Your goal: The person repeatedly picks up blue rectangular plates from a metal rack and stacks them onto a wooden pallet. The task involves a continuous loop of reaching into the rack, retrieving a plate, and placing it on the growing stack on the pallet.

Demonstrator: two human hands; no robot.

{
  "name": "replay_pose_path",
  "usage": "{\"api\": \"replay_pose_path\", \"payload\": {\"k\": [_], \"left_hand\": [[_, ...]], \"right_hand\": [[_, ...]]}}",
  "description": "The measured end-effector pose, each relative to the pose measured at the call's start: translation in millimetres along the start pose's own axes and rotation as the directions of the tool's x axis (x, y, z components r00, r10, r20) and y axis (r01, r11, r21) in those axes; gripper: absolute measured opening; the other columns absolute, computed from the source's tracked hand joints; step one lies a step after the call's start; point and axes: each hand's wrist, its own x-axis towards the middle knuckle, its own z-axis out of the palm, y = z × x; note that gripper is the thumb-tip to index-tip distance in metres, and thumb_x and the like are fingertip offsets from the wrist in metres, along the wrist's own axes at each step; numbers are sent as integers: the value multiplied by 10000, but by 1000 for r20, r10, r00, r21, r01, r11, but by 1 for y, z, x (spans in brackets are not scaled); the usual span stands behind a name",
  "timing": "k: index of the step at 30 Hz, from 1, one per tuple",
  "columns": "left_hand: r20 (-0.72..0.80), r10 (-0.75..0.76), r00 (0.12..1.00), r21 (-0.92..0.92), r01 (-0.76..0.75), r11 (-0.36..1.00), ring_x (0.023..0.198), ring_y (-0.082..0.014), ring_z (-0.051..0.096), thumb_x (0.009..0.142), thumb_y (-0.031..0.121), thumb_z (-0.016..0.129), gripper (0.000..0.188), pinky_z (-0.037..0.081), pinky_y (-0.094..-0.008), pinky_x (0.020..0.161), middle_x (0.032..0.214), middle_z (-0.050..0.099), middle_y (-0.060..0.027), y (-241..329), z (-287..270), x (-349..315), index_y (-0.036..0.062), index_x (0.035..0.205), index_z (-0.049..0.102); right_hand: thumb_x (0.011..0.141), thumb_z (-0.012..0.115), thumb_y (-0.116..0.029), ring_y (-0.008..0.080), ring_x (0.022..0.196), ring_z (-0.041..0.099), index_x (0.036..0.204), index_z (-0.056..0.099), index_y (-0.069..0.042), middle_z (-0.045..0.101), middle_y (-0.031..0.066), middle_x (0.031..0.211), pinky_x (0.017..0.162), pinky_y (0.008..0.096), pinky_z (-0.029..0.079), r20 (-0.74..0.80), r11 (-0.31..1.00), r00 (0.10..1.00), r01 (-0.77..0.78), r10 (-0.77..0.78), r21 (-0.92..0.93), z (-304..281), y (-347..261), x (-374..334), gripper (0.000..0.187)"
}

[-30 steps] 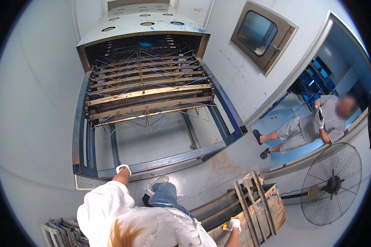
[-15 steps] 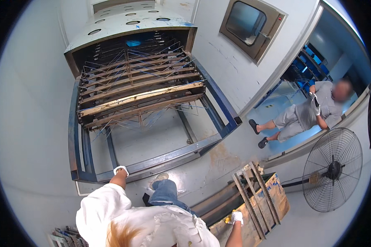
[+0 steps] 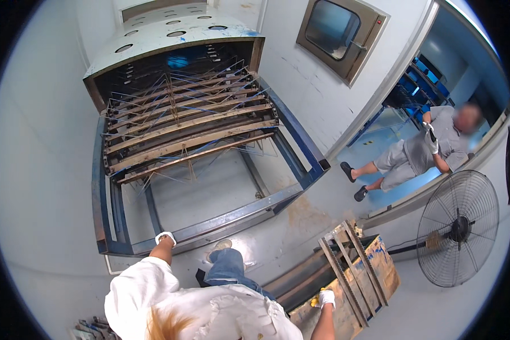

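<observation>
My left hand point(image 3: 165, 238), in a white glove, is at the near bar of a blue-grey steel frame point(image 3: 221, 220), and its fingers do not show clearly. Slats with thin wire racks on them make up a conveyor point(image 3: 190, 144) inside that frame, coming out of a hooded tunnel point(image 3: 175, 35). To my right, my gloved right hand point(image 3: 326, 297) is closed around something small and yellow point(image 3: 315, 302) at the edge of a stained metal box point(image 3: 317, 326). A toothed metal rack point(image 3: 345, 272) leans across this box, beyond the hand.
A floor-standing fan point(image 3: 459, 221) is to the right of the box. Another person point(image 3: 425, 147) in grey sits in the doorway, gloved hands around a dark object. A framed hatch window point(image 3: 340, 37) is in the wall. Several metal parts point(image 3: 93, 328) lie at lower left.
The conveyor slats have turned a little toward me, and the front slat has tipped edge-on. My view has shifted slightly. Both my hands keep their places.
</observation>
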Motion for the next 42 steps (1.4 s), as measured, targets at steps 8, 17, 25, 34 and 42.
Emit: {"api": "replay_pose_path", "payload": {"k": [8,17,25,34,42], "left_hand": [[37,-11,999,-19,11,1000,891,-191,591,608,204,618,333,478,-333,723,990,607,-58,-7,2,11,157,936,639],[119,27,992,-45,-22,999,912,-199,584,620,201,607,336,472,-341,744,1008,600,-67,0,-20,-14,147,950,633],[-3,24,1000,-10,-24,1000,901,-205,590,622,176,583,331,485,-335,712,1005,598,-80,-16,13,9,147,948,632],[30,26,999,-40,-24,999,886,-205,596,597,180,615,311,486,-337,712,963,612,-82,-13,5,6,143,904,647],[35,27,999,-51,-25,998,882,-194,596,625,185,602,315,483,-328,729,968,613,-73,-15,10,10,132,934,637]], "right_hand": [[757,471,-109,269,654,621,799,606,10,618,168,777,528,388,527,-39,655,952,-178,303,734,61,1,29,184],[756,459,-97,277,649,616,804,591,26,617,166,778,519,388,519,186,396,889,-362,418,844,67,1,33,187],[755,440,-120,276,728,616,833,597,5,617,178,813,614,362,505,145,512,903,-355,404,782,-26,-11,-13,215],[744,454,-113,263,736,616,811,616,2,619,167,821,620,354,505,88,602,937,-288,339,745,-30,-7,-19,209],[730,504,-154,267,782,607,814,633,-16,620,150,834,666,353,488,86,755,951,-289,297,588,6,-5,6,207]]}}
